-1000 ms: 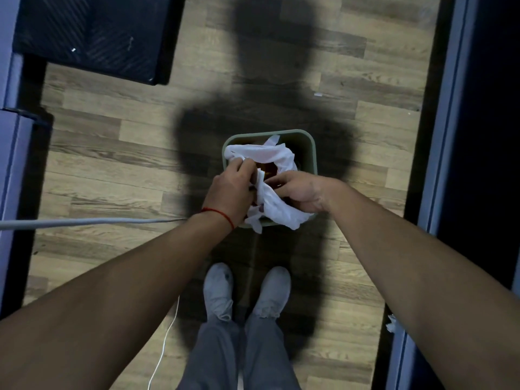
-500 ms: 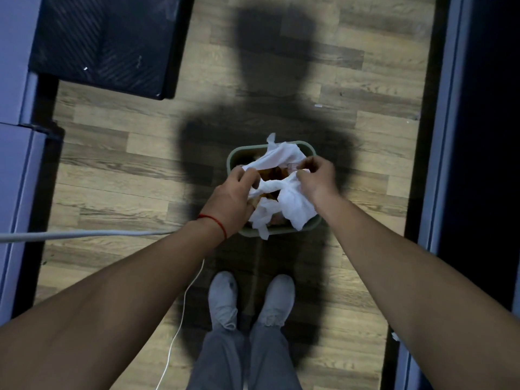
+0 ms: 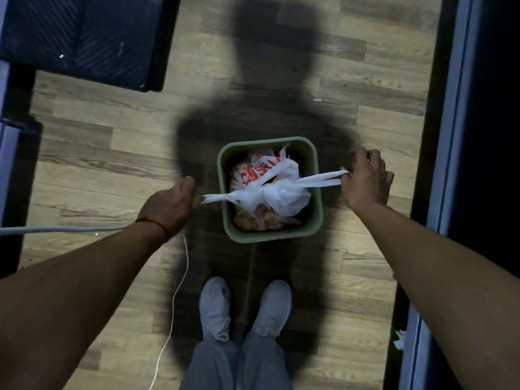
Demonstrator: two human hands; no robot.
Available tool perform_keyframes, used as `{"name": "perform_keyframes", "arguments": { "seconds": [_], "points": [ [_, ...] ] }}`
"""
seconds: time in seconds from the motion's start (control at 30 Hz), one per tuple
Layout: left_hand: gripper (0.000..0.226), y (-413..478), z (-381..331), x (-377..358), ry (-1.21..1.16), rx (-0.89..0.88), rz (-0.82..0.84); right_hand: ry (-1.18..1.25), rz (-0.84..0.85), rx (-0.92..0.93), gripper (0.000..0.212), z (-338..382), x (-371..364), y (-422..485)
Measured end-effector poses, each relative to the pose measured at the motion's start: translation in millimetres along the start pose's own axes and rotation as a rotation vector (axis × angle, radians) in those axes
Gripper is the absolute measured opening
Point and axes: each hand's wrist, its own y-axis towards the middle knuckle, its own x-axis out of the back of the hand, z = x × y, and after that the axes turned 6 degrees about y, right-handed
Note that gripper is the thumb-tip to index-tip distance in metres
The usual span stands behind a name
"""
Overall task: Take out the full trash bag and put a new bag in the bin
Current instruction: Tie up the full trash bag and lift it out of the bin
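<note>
Step in hand: tying off the full trash bag [image 3: 277, 190] while it sits inside the bin [image 3: 270, 230]. Bag not lifted yet, no new bag visible anywhere in view.

Left hand [image 3: 168, 205] is closed around the left handle [image 3: 215, 197] of the bag, pulled out past the bin's left rim. Right hand [image 3: 365, 181] is closed on the right handle [image 3: 323, 178], pulled out past the right rim. Both handles run taut to a bunched knot roughly mid-bin — looks like the first cinch of the knot, judging by the tension. Can't tell whether it's a full knot or just a crossover.

Bag is white plastic with red print, bulging above the trash; loose contents are visible along the bin's near edge, below the bag's bunched top. The green bin stands on the wood floor [image 3: 112, 170], just ahead of the person's shoes [image 3: 244, 305].

A white cable [image 3: 171, 299] runs across the floor by the left foot, near the bin's near-left corner — trip or snag risk when the bag comes out.

Next move as I read it: finish the knot with a second tie, then regrip both handles in one hand and lift straight up. Bag fills the bin closely, so the other hand probably needs to hold the rim down. Thin plastic, so pull steady, no jerking.
</note>
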Motion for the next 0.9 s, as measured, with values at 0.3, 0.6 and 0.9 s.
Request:
{"name": "perform_keyframes", "arguments": {
  "seconds": [0.3, 0.6, 0.9],
  "points": [
    [0.021, 2, 9, -16, -0.083, 0.151, -0.013, 0.341, -0.032, -0.2, 0.026, 0, -18, -12],
    [0.016, -35, -77, 52, -0.778, 0.43, -0.338, 0.806, 0.435, -0.101, 0.021, 78, 33, -90],
    [0.017, -51, -146, 53, -1.195, 0.341, -0.293, 1.032, 0.487, -0.006, 0.022, 107, 26, -113]
  ]
}}
